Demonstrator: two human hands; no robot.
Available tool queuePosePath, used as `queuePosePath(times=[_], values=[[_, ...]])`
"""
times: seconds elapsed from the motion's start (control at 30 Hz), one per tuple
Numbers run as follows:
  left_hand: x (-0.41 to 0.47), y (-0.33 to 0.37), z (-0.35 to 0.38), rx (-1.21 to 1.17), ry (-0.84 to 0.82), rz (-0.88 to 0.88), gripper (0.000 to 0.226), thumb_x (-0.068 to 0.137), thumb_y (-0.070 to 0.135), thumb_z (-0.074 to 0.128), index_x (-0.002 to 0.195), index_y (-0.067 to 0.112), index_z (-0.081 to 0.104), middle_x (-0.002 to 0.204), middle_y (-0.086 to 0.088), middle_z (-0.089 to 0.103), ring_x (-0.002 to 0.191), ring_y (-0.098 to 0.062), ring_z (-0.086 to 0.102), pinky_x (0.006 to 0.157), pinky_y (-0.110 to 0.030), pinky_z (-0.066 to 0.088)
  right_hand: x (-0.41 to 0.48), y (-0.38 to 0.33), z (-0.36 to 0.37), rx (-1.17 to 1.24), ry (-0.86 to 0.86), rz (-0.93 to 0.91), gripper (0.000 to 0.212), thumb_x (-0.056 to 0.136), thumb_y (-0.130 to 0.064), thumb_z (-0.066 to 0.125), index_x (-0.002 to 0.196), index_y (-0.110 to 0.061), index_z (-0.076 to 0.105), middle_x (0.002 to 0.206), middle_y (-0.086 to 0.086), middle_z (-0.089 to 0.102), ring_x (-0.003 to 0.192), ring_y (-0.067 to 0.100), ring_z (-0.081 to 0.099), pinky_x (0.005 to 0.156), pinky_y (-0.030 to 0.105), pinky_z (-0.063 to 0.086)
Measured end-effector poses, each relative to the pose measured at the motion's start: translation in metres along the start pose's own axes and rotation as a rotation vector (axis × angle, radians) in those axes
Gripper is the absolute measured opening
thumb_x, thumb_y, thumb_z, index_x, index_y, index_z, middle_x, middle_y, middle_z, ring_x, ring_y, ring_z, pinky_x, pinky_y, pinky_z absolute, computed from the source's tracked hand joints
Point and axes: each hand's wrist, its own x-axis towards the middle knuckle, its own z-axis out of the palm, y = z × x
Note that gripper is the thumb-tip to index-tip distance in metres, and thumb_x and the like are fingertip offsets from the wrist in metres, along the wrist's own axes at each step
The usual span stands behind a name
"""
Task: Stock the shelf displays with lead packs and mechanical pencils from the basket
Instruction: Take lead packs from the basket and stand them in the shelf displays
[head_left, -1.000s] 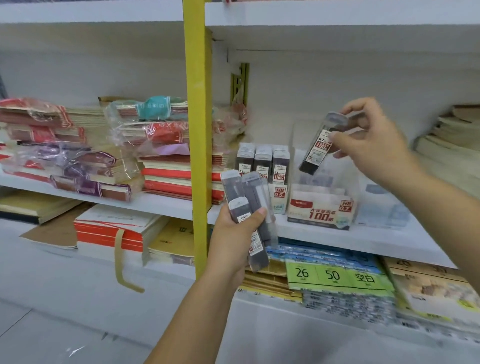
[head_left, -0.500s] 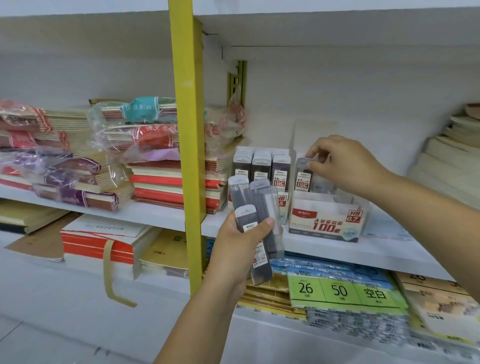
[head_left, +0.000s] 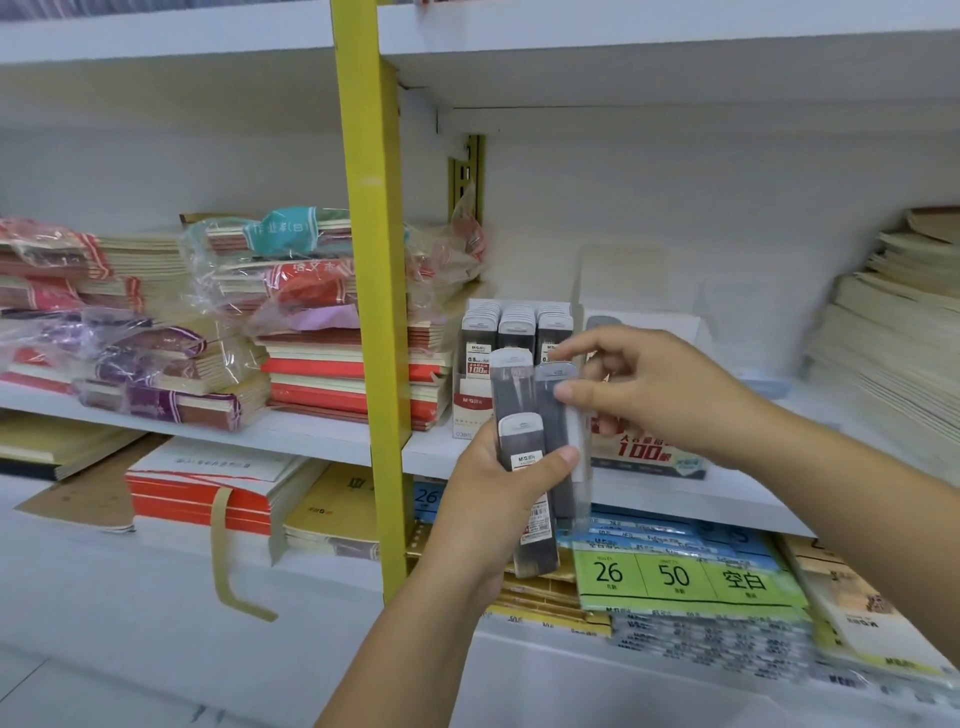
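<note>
My left hand (head_left: 488, 493) grips a bundle of dark lead packs (head_left: 519, 410) upright in front of the shelf. My right hand (head_left: 660, 384) pinches the grey cap end of the rightmost lead pack in the bundle (head_left: 555, 421) between thumb and forefinger. Behind them on the middle shelf stands a display box full of 0.5 lead packs (head_left: 514, 332). To its right is a second display box marked 100 (head_left: 654, 457), partly hidden by my right hand, with a single lead pack (head_left: 602, 322) upright at its back left. No basket or mechanical pencils are in view.
A yellow shelf upright (head_left: 369, 260) stands just left of the display boxes. Stacks of red notebooks (head_left: 332, 374) and plastic-wrapped notebooks (head_left: 130, 338) fill the shelf to the left. Paper stacks (head_left: 893, 338) sit at the right. Loose-leaf paper packs (head_left: 675, 571) lie on the shelf below.
My right hand carried one lead pack down into the right display box, let go, then moved back left to the bundle in my left hand and pinched another pack.
</note>
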Motion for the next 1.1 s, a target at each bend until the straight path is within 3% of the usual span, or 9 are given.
queuePosePath(times=[0.1, 0.17, 0.27, 0.37, 0.57, 0.67, 0.83, 0.97, 1.1], values=[[-0.005, 0.003, 0.002, -0.067, -0.059, -0.066, 0.030, 0.088, 0.019, 0.075, 0.115, 0.028, 0.067, 0.106, 0.000, 0.077, 0.097, -0.020, 0.075, 0.075, -0.037, 0.061, -0.003, 0.005, -0.004, 0.125, -0.009, 0.025, 0.018, 0.089, -0.019, 0.068, 0.103, -0.030, 0.065, 0.070, -0.004, 0.068, 0.056, 0.011, 0.062, 0.049, 0.018, 0.044], [-0.008, 0.005, 0.000, -0.115, -0.109, -0.091, 0.031, 0.089, 0.018, 0.072, 0.119, 0.022, 0.065, 0.110, -0.005, 0.077, 0.101, -0.024, 0.073, 0.077, -0.037, 0.061, -0.008, 0.006, -0.010, 0.217, -0.048, 0.043, 0.018, 0.091, -0.014, 0.064, 0.104, -0.026, 0.063, 0.070, 0.001, 0.068, 0.057, 0.013, 0.061, 0.048, 0.021, 0.045], [-0.013, 0.008, -0.002, -0.180, -0.229, -0.147, 0.047, 0.083, 0.024, 0.072, 0.128, 0.015, 0.061, 0.119, -0.014, 0.073, 0.111, -0.032, 0.069, 0.090, -0.053, 0.058, -0.012, 0.005, -0.012, 0.319, -0.119, 0.033, 0.018, 0.093, -0.009, 0.060, 0.105, -0.022, 0.061, 0.071, 0.003, 0.069, 0.058, 0.012, 0.060, 0.052, 0.020, 0.047], [-0.017, 0.008, 0.000, -0.231, -0.291, -0.177, 0.049, 0.082, 0.024, 0.074, 0.128, 0.012, 0.062, 0.124, -0.015, 0.070, 0.114, -0.032, 0.068, 0.083, -0.055, 0.060, -0.015, 0.005, -0.012, 0.345, -0.133, 0.023, 0.019, 0.094, -0.010, 0.058, 0.105, -0.026, 0.061, 0.070, 0.001, 0.067, 0.062, 0.013, 0.059, 0.058, 0.022, 0.049], [-0.019, 0.005, 0.002, -0.124, -0.157, -0.137, 0.023, 0.081, 0.021, 0.081, 0.094, 0.038, 0.073, 0.102, 0.000, 0.077, 0.096, -0.014, 0.075, 0.063, -0.031, 0.059, -0.019, -0.001, -0.003, 0.231, 0.002, 0.004, 0.032, 0.071, -0.045, 0.075, 0.098, -0.031, 0.064, 0.084, 0.005, 0.073, 0.069, 0.020, 0.069, 0.065, 0.027, 0.054], [-0.020, 0.007, -0.001, -0.126, -0.122, -0.132, 0.025, 0.083, 0.018, 0.079, 0.102, 0.032, 0.071, 0.098, 0.001, 0.077, 0.085, -0.013, 0.075, 0.059, -0.029, 0.058, -0.020, -0.002, -0.006, 0.192, -0.012, 0.013, 0.022, 0.085, -0.033, 0.069, 0.106, -0.031, 0.063, 0.090, 0.001, 0.075, 0.075, 0.016, 0.070, 0.072, 0.028, 0.055], [-0.020, 0.011, -0.003, -0.121, -0.060, -0.080, 0.036, 0.082, 0.017, 0.079, 0.115, 0.025, 0.065, 0.107, -0.003, 0.077, 0.090, -0.021, 0.074, 0.054, -0.029, 0.055, -0.025, 0.002, -0.015, 0.293, -0.006, 0.102, 0.041, 0.077, -0.038, 0.065, 0.115, -0.025, 0.058, 0.090, 0.004, 0.076, 0.079, 0.016, 0.071, 0.073, 0.029, 0.054], [-0.020, 0.010, 0.001, -0.127, -0.029, -0.073, 0.034, 0.083, 0.019, 0.080, 0.111, 0.031, 0.066, 0.104, -0.001, 0.077, 0.083, -0.016, 0.074, 0.052, -0.027, 0.055, -0.026, 0.006, -0.015, 0.280, 0.006, 0.109, 0.020, 0.093, -0.023, 0.058, 0.114, -0.024, 0.058, 0.092, 0.003, 0.076, 0.083, 0.018, 0.072, 0.074, 0.029, 0.056], [-0.019, 0.010, 0.001, -0.122, 0.030, -0.039, 0.036, 0.082, 0.018, 0.081, 0.112, 0.032, 0.066, 0.100, 0.001, 0.077, 0.078, -0.011, 0.073, 0.055, -0.027, 0.055, -0.024, 0.008, -0.020, 0.289, 0.086, 0.077, 0.017, 0.090, -0.022, 0.061, 0.107, -0.024, 0.063, 0.091, 0.002, 0.076, 0.083, 0.020, 0.073, 0.079, 0.037, 0.056]])
